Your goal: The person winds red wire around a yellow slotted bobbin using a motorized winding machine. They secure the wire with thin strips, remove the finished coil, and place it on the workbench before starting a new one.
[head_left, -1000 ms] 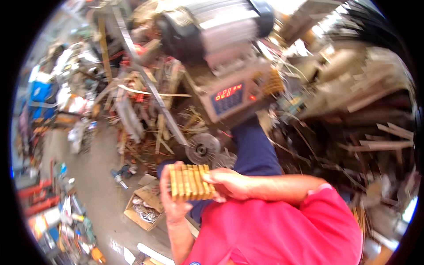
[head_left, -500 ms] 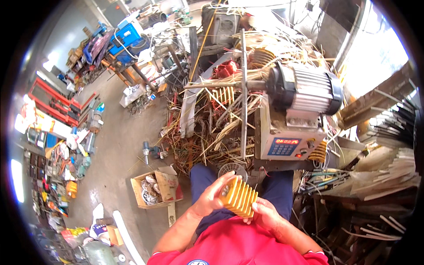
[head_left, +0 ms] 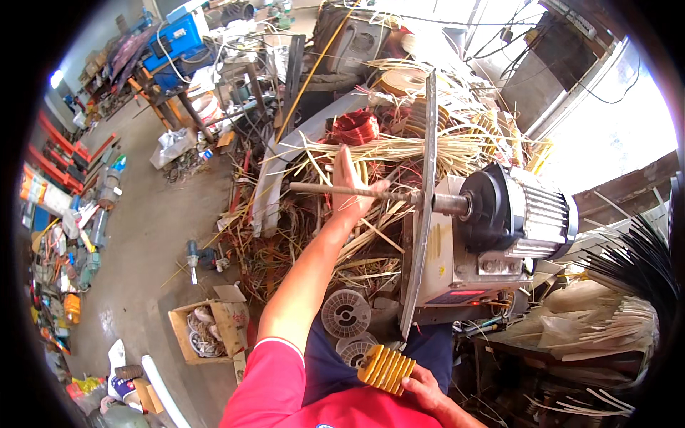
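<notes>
Low in front of my body, my right hand (head_left: 426, 389) grips a yellow ribbed coil-winding former (head_left: 386, 369) by its right end. My left hand (head_left: 349, 187) reaches far forward to the heap, at the threaded rod (head_left: 342, 190) of the winding machine. Its fingers stretch away from me and its thumb is spread to the right. Yellowish pieces lie just behind that hand, and whether it touches them is hidden. Beyond the fingers sits a bundle of red wire (head_left: 355, 127). The machine's motor (head_left: 524, 214) stands to the right, with a flat metal bar (head_left: 426, 207) across the rod.
Loose pale strips (head_left: 428, 148) and wire scraps cover the heap ahead. Two plastic spools, one of them a grey spool (head_left: 346, 314), are near my knees. To the left are a cardboard box (head_left: 214, 324) and a power drill (head_left: 207, 258) on the floor. Black rods (head_left: 635, 257) jut out at right.
My left hand has let go of the yellow former and moved forward to the heap. The right hand keeps the former, now lower. The view has shifted, showing more of the spools.
</notes>
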Demonstrator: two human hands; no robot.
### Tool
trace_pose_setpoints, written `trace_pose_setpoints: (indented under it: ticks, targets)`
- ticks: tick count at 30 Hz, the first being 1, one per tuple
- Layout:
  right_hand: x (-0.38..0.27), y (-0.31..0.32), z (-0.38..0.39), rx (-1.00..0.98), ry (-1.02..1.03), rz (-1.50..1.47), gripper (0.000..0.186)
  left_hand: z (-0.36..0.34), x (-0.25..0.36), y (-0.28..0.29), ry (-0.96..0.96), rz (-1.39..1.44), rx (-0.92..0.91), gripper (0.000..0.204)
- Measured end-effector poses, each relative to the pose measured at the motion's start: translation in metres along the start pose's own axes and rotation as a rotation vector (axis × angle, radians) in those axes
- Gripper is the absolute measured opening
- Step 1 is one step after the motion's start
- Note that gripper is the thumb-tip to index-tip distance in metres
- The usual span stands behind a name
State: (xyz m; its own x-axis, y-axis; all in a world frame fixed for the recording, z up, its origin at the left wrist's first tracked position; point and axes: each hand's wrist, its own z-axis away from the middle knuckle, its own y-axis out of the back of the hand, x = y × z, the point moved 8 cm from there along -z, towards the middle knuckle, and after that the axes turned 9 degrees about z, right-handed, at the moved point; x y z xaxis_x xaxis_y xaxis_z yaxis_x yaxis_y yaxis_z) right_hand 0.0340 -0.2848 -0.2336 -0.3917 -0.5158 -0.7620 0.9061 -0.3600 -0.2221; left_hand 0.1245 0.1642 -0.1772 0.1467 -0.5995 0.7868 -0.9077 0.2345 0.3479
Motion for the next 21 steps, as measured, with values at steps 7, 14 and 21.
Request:
trace_pose_setpoints:
  ticks: [7,14,21]
  targets:
    - [0.013,0.009,-0.016,-0.035,-0.095,0.008,0.061,-0.109,-0.008,-0.053,0.002,0.753,0.026,0.047]
    - [0.015,0.014,-0.025,0.001,-0.125,-0.061,0.061,-0.154,-0.110,-0.050,0.726,0.890,0.277,0.039]
    - [0.030,0.025,-0.027,0.010,-0.178,-0.083,0.062,-0.167,-0.130,-0.057,0.515,-0.451,-0.253,0.064]
